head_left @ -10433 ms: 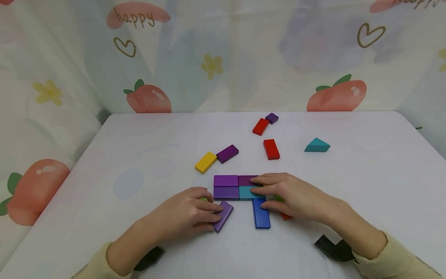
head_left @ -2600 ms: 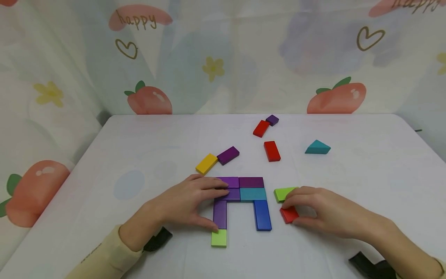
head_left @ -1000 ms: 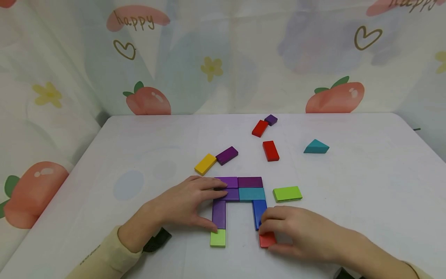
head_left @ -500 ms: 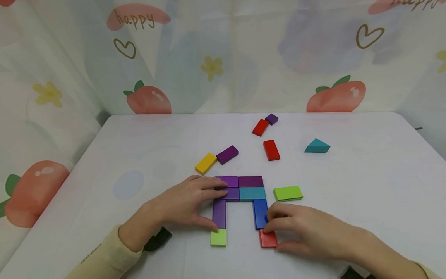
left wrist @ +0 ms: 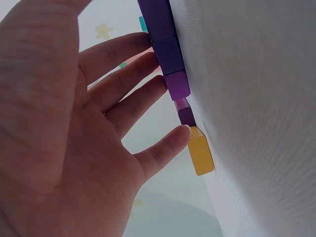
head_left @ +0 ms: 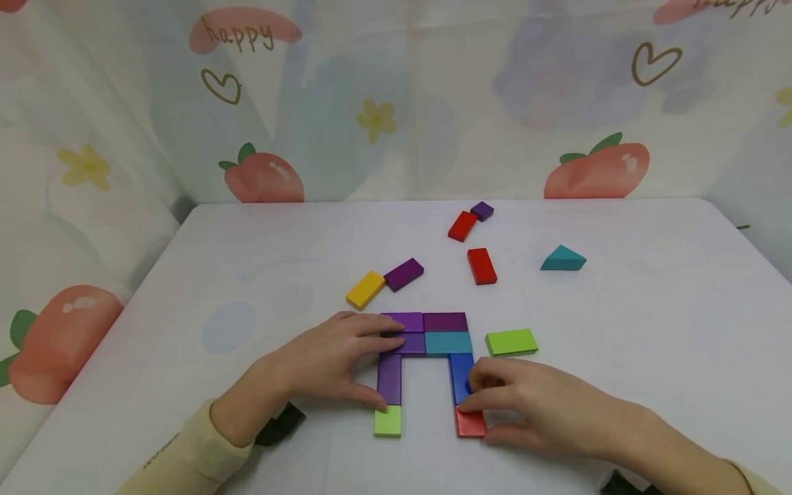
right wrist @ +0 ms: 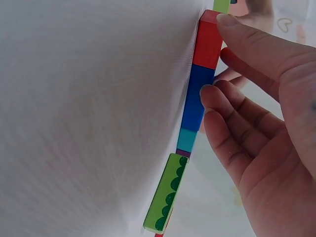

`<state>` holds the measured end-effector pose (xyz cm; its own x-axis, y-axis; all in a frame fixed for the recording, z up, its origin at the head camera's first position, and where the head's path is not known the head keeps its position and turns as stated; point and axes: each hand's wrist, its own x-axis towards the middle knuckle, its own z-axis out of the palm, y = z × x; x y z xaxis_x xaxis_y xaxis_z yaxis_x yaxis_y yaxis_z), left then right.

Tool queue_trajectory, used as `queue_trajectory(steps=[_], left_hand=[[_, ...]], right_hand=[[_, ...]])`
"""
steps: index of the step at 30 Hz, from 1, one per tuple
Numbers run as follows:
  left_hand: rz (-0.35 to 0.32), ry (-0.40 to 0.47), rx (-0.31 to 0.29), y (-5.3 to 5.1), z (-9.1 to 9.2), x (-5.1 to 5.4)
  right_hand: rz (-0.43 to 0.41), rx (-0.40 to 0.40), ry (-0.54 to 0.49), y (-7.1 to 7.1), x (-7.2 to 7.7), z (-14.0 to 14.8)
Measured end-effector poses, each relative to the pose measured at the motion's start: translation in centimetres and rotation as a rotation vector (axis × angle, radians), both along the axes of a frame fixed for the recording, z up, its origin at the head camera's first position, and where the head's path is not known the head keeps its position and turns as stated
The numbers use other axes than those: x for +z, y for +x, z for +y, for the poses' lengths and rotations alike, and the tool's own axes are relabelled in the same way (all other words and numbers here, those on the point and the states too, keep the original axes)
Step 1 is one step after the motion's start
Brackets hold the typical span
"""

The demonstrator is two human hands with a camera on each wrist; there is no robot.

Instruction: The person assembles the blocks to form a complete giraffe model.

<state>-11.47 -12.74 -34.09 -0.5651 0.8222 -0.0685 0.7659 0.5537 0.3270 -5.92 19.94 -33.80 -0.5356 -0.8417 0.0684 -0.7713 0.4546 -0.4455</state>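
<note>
left hand [head_left: 324,357] rests relaxed on purple blocks [head_left: 413,344], right hand [head_left: 535,407] pinches near-right red block [head_left: 470,425] — two-legged shape [head_left: 448,342] joined, far blocks [head_left: 482,267] lying apart.

A white bench [head_left: 650,357], with a faint round blue patch [head_left: 229,327] toward its left, runs back to a pale hanging cloth [head_left: 458,168] that also closes in both sides. The cloth is printed with soft blue and lilac blotches, red fruits [head_left: 265,177] with green leaves, yellow flowers [head_left: 376,121], outlined hearts [head_left: 221,86] and the word "happy" [head_left: 241,31]. The light is soft and rather dim, with a darker shadow at the far left corner.
</note>
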Motion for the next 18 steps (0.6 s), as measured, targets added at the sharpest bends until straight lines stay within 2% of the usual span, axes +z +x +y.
queue_trajectory(steps=[6, 18], left_hand=[[-0.007, -0.003, 0.002, -0.03, 0.01, 0.02], [0.001, 0.000, -0.003, -0.06, -0.02, -0.02]], right_hand=[[0.018, 0.000, -0.003, 0.06, 0.04, 0.05], [0.121, -0.015, -0.001, 0.07, 0.45, 0.18]])
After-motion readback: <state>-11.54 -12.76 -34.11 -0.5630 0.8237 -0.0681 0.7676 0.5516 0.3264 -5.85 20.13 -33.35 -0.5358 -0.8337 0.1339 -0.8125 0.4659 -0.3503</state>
